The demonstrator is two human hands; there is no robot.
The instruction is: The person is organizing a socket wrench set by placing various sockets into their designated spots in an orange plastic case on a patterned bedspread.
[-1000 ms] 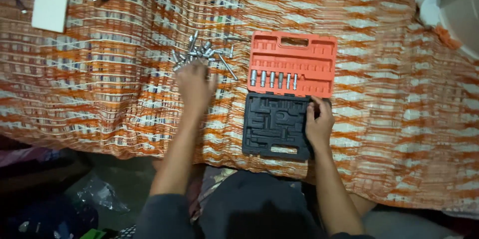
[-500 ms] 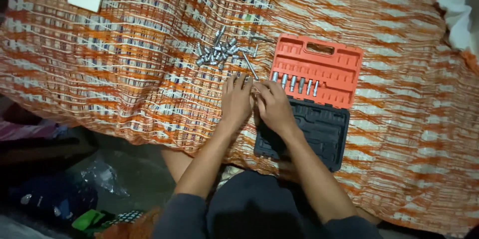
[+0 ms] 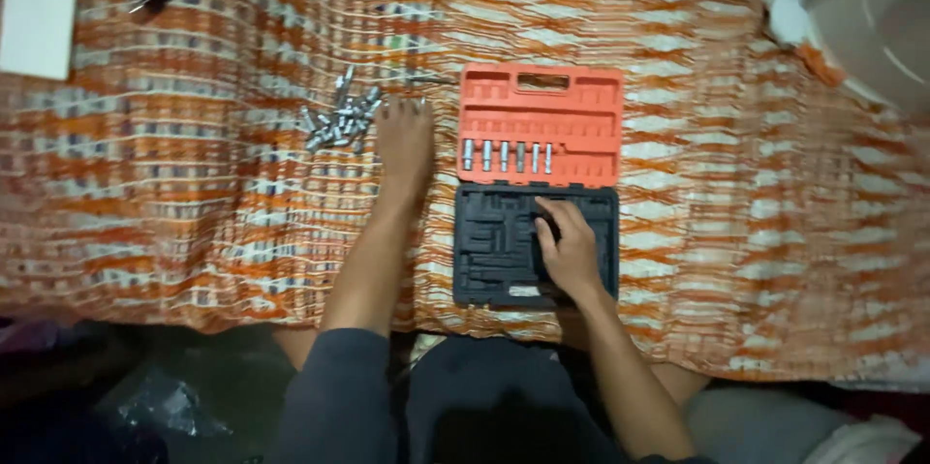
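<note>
Many loose sockets [image 3: 339, 118] lie just beside left hand [image 3: 404, 142] fingertips.

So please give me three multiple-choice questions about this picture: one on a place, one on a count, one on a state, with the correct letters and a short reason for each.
1. Where does the right hand rest?
A. on the black half of the case
B. on the white box
C. on the loose pile of sockets

2. How many sockets stand in the row in the orange half of the case?
A. two
B. six
C. twelve

3. In what state is the tool case?
A. shut and latched
B. open, both halves lying flat
C. standing on its edge

Answers:
1. A: the fingers lie on the moulded black tray, while the left hand lies flat on the striped cloth beside the loose pile of sockets.
2. B: six silver sockets are seated side by side.
3. B: the orange half and the black half both face up on the cloth.
</note>
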